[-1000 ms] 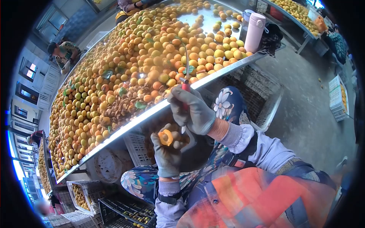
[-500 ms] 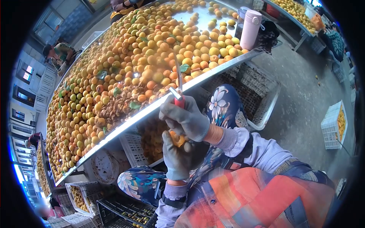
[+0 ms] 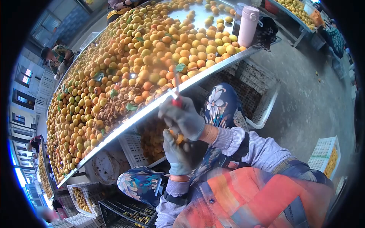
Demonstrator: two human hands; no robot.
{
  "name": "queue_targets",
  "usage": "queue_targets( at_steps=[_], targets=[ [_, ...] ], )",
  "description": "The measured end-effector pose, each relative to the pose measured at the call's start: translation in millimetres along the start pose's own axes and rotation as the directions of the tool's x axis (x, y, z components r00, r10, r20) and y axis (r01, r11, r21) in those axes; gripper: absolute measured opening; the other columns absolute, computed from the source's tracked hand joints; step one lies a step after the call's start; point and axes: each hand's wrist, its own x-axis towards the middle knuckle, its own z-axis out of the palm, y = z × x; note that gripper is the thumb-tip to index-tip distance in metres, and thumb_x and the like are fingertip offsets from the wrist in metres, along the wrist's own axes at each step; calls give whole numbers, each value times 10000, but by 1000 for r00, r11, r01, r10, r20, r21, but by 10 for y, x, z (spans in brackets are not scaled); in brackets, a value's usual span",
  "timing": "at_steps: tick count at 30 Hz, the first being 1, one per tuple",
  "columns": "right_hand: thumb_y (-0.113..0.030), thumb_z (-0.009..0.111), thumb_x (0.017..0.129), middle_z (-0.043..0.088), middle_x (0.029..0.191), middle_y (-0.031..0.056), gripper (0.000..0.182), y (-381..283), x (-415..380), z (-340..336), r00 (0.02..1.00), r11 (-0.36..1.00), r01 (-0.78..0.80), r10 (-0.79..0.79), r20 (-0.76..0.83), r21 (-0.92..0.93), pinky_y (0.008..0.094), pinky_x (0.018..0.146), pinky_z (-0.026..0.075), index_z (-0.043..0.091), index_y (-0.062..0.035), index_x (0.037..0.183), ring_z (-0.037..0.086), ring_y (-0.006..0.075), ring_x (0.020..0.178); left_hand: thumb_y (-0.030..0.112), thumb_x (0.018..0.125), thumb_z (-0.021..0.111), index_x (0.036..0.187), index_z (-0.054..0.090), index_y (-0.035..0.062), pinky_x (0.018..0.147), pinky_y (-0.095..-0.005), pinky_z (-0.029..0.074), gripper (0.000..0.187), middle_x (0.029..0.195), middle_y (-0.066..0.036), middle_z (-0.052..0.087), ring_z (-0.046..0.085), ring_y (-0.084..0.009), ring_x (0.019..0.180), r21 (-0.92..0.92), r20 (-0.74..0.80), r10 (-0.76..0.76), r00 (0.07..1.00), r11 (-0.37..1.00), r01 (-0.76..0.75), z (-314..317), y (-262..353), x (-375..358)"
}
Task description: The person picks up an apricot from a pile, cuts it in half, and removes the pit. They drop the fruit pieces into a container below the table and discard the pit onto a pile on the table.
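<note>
In my right hand [image 3: 184,117], gloved in grey, is a red-handled knife [image 3: 176,102]; its fingers close round the handle and the blade points up, blurred, towards the table edge. Just below, my gloved left hand [image 3: 175,154] grips an orange apricot [image 3: 177,138], partly hidden by fingers. The two hands are close together over my lap. Beyond them, a metal-edged table [image 3: 131,122] bears a big heap of apricots [image 3: 125,68], with brown pits or scraps [image 3: 121,104] near the edge. Under the hands, a white crate [image 3: 132,147] holds opened apricot pieces [image 3: 152,142].
A pink flask [image 3: 248,27] stands at the table's right corner. Beneath the table are an open white crate [image 3: 268,110] and a round bucket [image 3: 103,167]. A dark crate [image 3: 125,212] lies lower left; another fruit crate [image 3: 325,155] stands right. A person [image 3: 59,59] sits across the table.
The view has shifted slightly, and the right-hand crate appears lower. Both hands remain close together. The right hand still has the knife, the left hand still the apricot.
</note>
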Motion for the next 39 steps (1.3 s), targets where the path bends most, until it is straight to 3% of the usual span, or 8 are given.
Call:
queue_targets(
  at_steps=[4,7,9,21,28,31,36,39],
  targets=[
    [-159,576,892,500,639,-49,113,27,-19,32,998,997,52,-50,48,-49,190,433,339,604,-60,845,439,26,511,316,984,365,1070,526,-16,765,-380,455,379,867,-136,568,538,-333,795,633,274,482,832,560,-534,-56,-84,83],
    [-302,572,905,438,575,-37,238,75,114,-75,945,922,-171,253,-206,348,211,360,275,535,-92,797,359,46,382,374,985,383,1067,528,1,736,-328,469,408,917,-112,568,556,-257,812,548,82,346,935,768,-332,26,-63,39],
    [-337,573,902,410,555,-43,256,176,144,-174,916,885,-216,330,-227,413,219,352,237,519,-109,798,309,54,364,177,879,474,977,553,-11,659,-321,468,226,960,-114,504,550,-235,804,-24,-36,41,999,999,-42,126,114,23],
    [-343,533,928,330,529,-66,262,288,196,-317,850,695,-248,490,-192,675,240,373,166,489,-123,792,226,59,358,469,973,390,966,546,94,514,-182,419,406,757,1,536,530,-97,649,-602,167,-340,926,709,369,148,195,-8],
    [-334,567,907,387,533,-55,283,88,82,-59,928,911,-184,285,-239,370,212,366,226,496,-116,741,297,49,370,526,951,402,1049,521,70,617,-239,474,481,861,-26,551,538,-108,695,-525,40,-342,939,792,311,104,-103,35],
    [-337,596,892,400,540,-56,295,99,108,2,957,963,-110,169,-235,244,208,363,229,484,-121,725,324,46,376,538,955,368,1113,508,48,692,-236,472,533,940,-51,557,555,-123,794,38,-84,17,996,999,-14,6,-320,38],
    [-346,561,910,366,538,-66,273,347,218,-254,873,723,-271,463,-153,636,222,375,209,488,-125,767,284,51,378,581,946,323,1187,482,30,783,-231,437,622,1047,-74,539,526,-144,913,-206,-79,-259,963,949,238,152,169,-43],
    [-368,583,890,356,550,-62,283,317,216,-229,871,674,-234,466,-158,700,229,372,195,495,-113,803,280,54,377,585,940,346,1115,510,65,701,-226,443,573,930,-27,538,514,-110,801,-90,-245,-62,968,995,41,309,150,-81]
  ],
)
